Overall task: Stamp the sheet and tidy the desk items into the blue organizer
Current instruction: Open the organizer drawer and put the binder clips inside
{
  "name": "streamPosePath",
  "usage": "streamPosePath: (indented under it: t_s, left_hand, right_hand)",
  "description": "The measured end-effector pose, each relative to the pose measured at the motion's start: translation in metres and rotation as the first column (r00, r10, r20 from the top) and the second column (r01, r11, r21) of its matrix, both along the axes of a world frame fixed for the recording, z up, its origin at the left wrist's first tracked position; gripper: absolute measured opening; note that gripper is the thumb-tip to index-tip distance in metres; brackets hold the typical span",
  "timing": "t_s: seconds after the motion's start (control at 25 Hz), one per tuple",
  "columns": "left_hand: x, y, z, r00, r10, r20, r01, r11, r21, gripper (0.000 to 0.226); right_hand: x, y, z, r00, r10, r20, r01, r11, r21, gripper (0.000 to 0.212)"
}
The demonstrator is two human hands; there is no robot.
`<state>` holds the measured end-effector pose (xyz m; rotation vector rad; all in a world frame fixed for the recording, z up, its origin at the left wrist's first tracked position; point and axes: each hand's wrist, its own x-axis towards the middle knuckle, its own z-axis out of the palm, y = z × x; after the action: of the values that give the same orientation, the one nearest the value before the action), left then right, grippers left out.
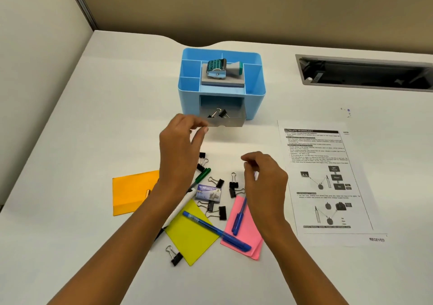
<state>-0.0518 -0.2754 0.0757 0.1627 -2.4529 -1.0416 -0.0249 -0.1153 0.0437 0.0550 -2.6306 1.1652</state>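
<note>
The blue organizer stands at the desk's middle, its grey drawer pulled out with binder clips inside. A stamp lies on a grey ink pad on top of it. My left hand pinches the drawer's front left corner. My right hand hovers above the loose binder clips, fingers curled with something small and pale half hidden in them. The printed sheet, marked RECEIVED at its bottom, lies to the right.
Orange, yellow and pink sticky notes, two blue pens, a green pen, a staples box and several black clips lie at the front. A cable slot opens at the back right.
</note>
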Motion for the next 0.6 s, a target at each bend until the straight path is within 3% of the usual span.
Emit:
streamPosePath:
  t_s: [0.24, 0.36, 0.6]
  left_hand:
    - [0.033, -0.013, -0.050, 0.961, -0.125, 0.248, 0.129, 0.992, -0.001, 0.012]
    - [0.028, -0.014, -0.058, 0.933, -0.143, 0.330, 0.158, 0.987, -0.020, 0.019]
    - [0.029, -0.014, -0.060, 0.913, -0.141, 0.384, 0.171, 0.984, -0.047, 0.026]
  right_hand:
    - [0.021, 0.011, -0.015, 0.969, 0.157, 0.189, -0.176, 0.981, 0.087, 0.021]
    - [0.022, 0.004, -0.018, 0.942, 0.144, 0.304, -0.182, 0.978, 0.101, 0.024]
    - [0.029, -0.009, -0.022, 0.965, 0.091, 0.245, -0.148, 0.964, 0.223, 0.028]
